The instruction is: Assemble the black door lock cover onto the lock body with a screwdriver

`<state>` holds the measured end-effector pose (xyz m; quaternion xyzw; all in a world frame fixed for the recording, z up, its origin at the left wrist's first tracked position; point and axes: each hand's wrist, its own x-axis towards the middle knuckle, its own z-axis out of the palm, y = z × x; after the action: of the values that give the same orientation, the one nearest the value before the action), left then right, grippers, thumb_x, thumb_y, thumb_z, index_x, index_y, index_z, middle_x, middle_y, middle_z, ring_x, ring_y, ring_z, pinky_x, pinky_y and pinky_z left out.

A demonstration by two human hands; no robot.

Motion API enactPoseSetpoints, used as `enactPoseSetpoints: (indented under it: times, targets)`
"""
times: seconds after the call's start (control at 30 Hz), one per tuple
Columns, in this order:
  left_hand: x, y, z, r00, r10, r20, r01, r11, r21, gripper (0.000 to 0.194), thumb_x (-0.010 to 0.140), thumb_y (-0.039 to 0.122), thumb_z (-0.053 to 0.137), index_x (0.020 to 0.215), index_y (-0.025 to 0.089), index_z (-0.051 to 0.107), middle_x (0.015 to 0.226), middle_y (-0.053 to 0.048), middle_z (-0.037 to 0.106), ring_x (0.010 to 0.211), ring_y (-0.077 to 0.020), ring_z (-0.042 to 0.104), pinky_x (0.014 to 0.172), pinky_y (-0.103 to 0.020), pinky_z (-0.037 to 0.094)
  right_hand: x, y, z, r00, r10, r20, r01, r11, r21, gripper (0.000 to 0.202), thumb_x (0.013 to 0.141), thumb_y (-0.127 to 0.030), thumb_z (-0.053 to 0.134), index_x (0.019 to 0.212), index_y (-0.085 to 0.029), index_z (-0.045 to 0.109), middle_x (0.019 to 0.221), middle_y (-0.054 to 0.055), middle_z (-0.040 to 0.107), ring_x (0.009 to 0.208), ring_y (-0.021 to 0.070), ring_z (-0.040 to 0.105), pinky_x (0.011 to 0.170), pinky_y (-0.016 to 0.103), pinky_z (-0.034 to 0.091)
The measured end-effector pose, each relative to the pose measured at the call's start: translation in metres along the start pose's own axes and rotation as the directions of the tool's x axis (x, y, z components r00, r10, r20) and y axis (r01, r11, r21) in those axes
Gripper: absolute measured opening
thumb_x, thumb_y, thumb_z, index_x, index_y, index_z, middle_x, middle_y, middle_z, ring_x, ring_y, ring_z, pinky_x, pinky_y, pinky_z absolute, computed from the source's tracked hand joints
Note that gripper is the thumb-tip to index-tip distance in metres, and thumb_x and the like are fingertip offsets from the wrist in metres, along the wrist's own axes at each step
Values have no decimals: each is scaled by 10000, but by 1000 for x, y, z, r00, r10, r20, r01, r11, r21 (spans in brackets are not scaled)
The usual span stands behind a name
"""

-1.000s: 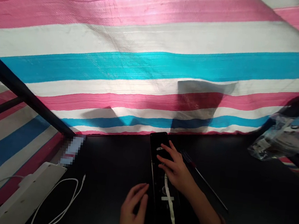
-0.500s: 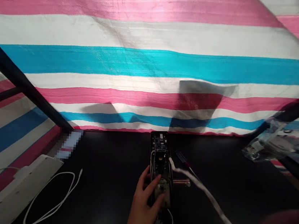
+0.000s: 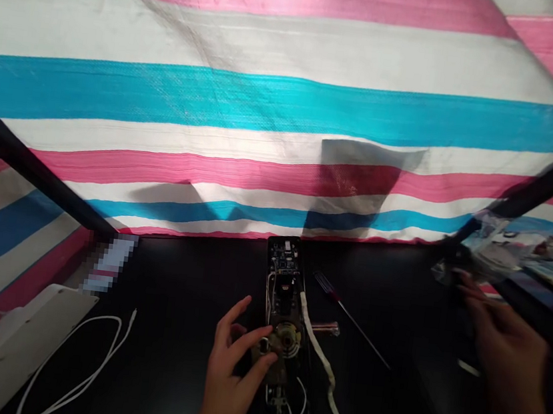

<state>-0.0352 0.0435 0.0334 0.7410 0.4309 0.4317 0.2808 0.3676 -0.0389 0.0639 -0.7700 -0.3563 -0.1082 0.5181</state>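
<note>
On the black table an opened, long black device [image 3: 286,262], like a smart door lock panel, lies lengthwise, with a circuit board at its far end. Its round metal part [image 3: 288,339] is exposed. My left hand [image 3: 236,370] is over its left side, thumb and index finger closed on a small metal plate [image 3: 276,372] with a hole. My right hand [image 3: 505,349] is at the right by a clear plastic bag [image 3: 499,241]; its fingers are dim and blurred. A white sleeved cable [image 3: 321,357] lies along the device's right side.
A screwdriver [image 3: 338,300] with a long shaft lies right of the device, near a coppery cylindrical piece [image 3: 326,328]. At left are a white power strip [image 3: 12,342] and a looped white cable [image 3: 110,348]. Dark frame poles and striped sheeting [image 3: 268,108] enclose the table.
My left hand has moved left with the plate, uncovering the round part. The white sleeved cable, stretched toward the right before, now lies near the device. My right hand has moved up beside the bag.
</note>
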Motion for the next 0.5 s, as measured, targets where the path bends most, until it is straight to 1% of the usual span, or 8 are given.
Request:
enactPoseSetpoints:
  times: [0.03, 0.13, 0.2, 0.27, 0.33, 0.4, 0.47, 0.5]
  targets:
    - [0, -6, -9, 999, -18, 26, 17, 999, 28, 222, 898, 300, 693, 1109, 329, 757, 1466, -86, 508, 1276, -309, 544, 971, -466, 538, 5, 20, 16, 998, 20, 61, -25, 997, 77, 322, 894, -454, 635, 1016, -195, 781, 1187, 129, 746, 1140, 297, 693, 1029, 389, 515]
    - [-8, -33, -33, 990, -113, 90, 96, 980, 173, 209, 889, 361, 689, 1078, 331, 773, 1377, -87, 586, 1307, -337, 498, 995, -526, 525, 12, 70, 56, 955, 106, 278, -122, 992, 39, 204, 872, -331, 668, 964, -191, 785, 1204, 121, 741, 1185, 284, 672, 1052, 352, 475]
    - [-18, -53, -44, 981, -182, 69, 156, 947, 282, 208, 885, 391, 677, 1057, 338, 783, 1374, -79, 592, 1331, -359, 462, 1029, -592, 491, 11, 89, 73, 916, 124, 382, -144, 989, 25, 184, 885, -277, 655, 973, -184, 788, 1220, 121, 733, 1236, 277, 639, 1071, 336, 441]
    - [-30, -70, -50, 977, -205, 61, 169, 916, 364, 216, 883, 390, 673, 1062, 349, 787, 1393, -71, 585, 1361, -373, 425, 1061, -632, 451, 9, 99, 83, 887, 99, 451, -128, 991, 35, 185, 906, -256, 630, 956, -175, 788, 1236, 128, 725, 1327, 276, 556, 1090, 324, 406]
    - [-41, -82, -51, 979, -195, 61, 153, 897, 414, 229, 887, 380, 666, 1080, 351, 786, 1414, -72, 576, 1384, -386, 398, 1073, -651, 428, 11, 101, 87, 869, 68, 490, -81, 997, 6, 187, 921, -241, 606, 944, -173, 778, 1249, 136, 718, 1396, 285, 463, 1091, 338, 399]
    - [-48, -88, -49, 981, -188, 47, 149, 887, 438, 254, 887, 386, 664, 1111, 346, 777, 1412, -81, 582, 1391, -400, 394, 1062, -665, 427, 15, 94, 86, 866, 62, 496, -36, 997, -62, 182, 926, -230, 596, 961, -171, 765, 1261, 155, 707, 1426, 318, 409, 1074, 393, 419]
    - [-47, -87, -46, 982, -188, 11, 165, 884, 438, 292, 877, 403, 676, 1147, 332, 761, 1390, -91, 596, 1379, -403, 413, 1053, -668, 435, 14, 72, 80, 898, 28, 439, 30, 992, -124, 189, 925, -247, 608, 1019, -165, 749, 1266, 180, 695, 1431, 355, 412, 1060, 445, 435]
    - [-44, -83, -44, 982, -187, -15, 175, 886, 430, 302, 876, 406, 678, 1155, 321, 754, 1373, -95, 602, 1367, -396, 429, 1051, -660, 441, 9, 55, 77, 920, -29, 391, 88, 987, -133, 215, 925, -269, 618, 1073, -164, 733, 1260, 189, 691, 1418, 363, 440, 1061, 460, 439]
